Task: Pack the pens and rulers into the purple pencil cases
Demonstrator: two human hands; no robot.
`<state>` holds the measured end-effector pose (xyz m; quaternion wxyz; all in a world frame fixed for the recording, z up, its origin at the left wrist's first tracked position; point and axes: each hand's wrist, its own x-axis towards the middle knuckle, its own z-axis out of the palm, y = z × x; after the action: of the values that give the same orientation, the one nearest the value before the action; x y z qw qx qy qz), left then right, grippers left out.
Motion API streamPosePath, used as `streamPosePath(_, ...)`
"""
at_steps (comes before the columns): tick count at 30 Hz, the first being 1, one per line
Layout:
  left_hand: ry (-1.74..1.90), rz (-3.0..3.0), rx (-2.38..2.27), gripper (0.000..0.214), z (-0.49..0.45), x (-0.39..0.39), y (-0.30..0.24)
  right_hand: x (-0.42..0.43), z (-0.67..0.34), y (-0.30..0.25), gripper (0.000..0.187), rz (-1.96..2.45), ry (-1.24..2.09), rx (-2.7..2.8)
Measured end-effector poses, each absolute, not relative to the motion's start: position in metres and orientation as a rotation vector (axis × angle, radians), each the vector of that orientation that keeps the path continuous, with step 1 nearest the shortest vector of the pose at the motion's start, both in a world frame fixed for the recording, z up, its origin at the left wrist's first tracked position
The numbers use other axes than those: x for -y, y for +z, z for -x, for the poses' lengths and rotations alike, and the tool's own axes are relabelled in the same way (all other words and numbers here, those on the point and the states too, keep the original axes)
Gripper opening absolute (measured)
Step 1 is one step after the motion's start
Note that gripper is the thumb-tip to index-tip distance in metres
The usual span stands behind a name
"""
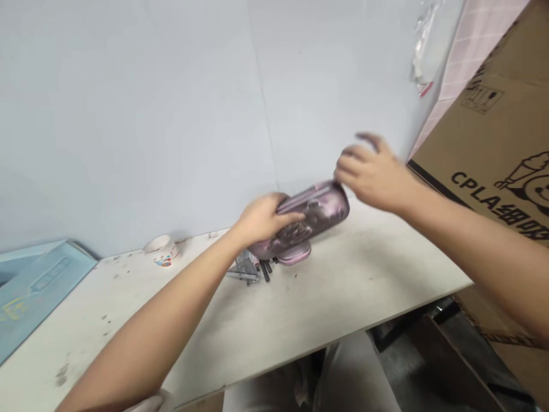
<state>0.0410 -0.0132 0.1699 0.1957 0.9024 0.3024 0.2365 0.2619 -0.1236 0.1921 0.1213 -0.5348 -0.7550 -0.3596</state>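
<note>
Standing a little way off, I see an oblong mauve case [319,214] resting on a white table [364,274], close to the far edge of the table, where a pale wall [150,114] rises behind it. The long axis of the case runs slantwise, roughly along that far edge, with one end pointing low and toward the person's left and the other raised and pointing toward their right. It looks tilted rather than flat, and a small looped handle [294,256] sits at its near side.

The left hand [263,220] is the nearer of the two, closed over the left half of the case with its fingers wrapped across the top, gripping it. The right hand [373,174] is open, its fingers spread and blurred, and hovers at the raised right end of the case. Whether its fingertips touch the case I cannot tell.

Just left of the case, grey metal pieces [244,269] and dark rods [266,270] lie against its lower end. Farther left of it sit a roll of white tape [162,250] and then a pale blue tray [40,292], while a large cardboard box [484,154] printed with "CPLA" stands well to its right.
</note>
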Motion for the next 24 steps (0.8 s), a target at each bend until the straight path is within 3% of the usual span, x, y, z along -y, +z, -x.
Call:
streamPosePath(3,1.014,-1.982,-0.724,0.052,-0.073,0.015,0.180,0.132,-0.288,0.201,0.047,1.618,-1.133,1.766)
streamPosePath(5,1.127,-1.614,-0.591,0.055,-0.098,0.015,0.180,0.136,-0.287,0.184,0.034,1.601,-1.160,1.624)
streamPosePath(7,1.190,-1.293,-0.564,0.060,-0.124,0.016,0.173,0.138,-0.272,0.151,0.026,1.619,-1.110,1.623)
streamPosePath(13,1.001,-0.737,-0.735,0.065,-0.191,0.037,0.116,0.144,-0.226,0.036,0.027,1.842,-0.863,1.595)
streamPosePath(17,0.937,-0.620,-0.780,0.047,-0.209,0.045,0.087,0.165,-0.252,0.005,0.025,1.767,-0.455,1.779)
streamPosePath(19,0.905,-0.617,-0.770,0.040,-0.213,0.044,0.079,0.178,-0.277,0.002,0.026,1.675,-0.157,1.589)
streamPosePath(21,0.825,-0.627,-0.781,0.040,-0.217,0.045,0.072,0.186,-0.298,0.007,0.033,1.563,0.140,1.188)
streamPosePath(24,0.733,-0.709,-0.773,0.049,-0.227,0.057,0.064,0.186,-0.311,0.020,0.040,1.380,0.436,1.061)
